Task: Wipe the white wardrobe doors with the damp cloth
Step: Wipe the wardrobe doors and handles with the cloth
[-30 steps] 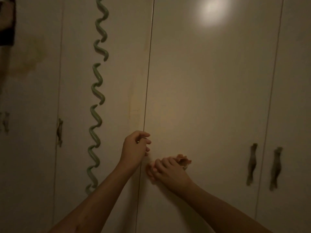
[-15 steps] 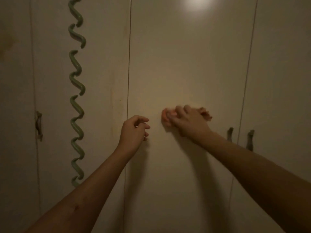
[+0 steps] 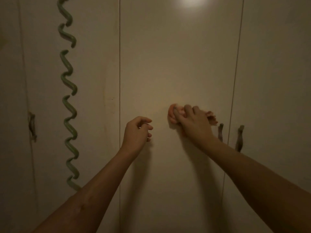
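White wardrobe doors [image 3: 176, 64] fill the dim view from edge to edge, split by thin vertical seams. A blurred bright patch of reflected light [image 3: 189, 0] sits at the top of the middle door. On the door to the left, a green wavy trim [image 3: 69, 105] runs from the top of the view down in several separate squiggled pieces, its lowest end meeting the left forearm. Far left, a dark handle [image 3: 32, 126] sits beside a seam. To the right, two more dark handles flank another seam: one [image 3: 220, 132] just beside the right wrist, the other [image 3: 239, 137] on the next door over.

Both bare forearms reach up from the bottom edge. The right hand [image 3: 195, 125] is pressed against the middle door, fingers curled down over a bunched pinkish cloth [image 3: 173, 115] and gripping it; the cloth pokes out at the left of the fingers and again at the right, near the handle, and lies against the door surface. The left hand [image 3: 137, 131] is just right of the central seam, loosely curled with fingertips drawn toward the thumb, holding nothing visible. Whether it touches the door cannot be told.
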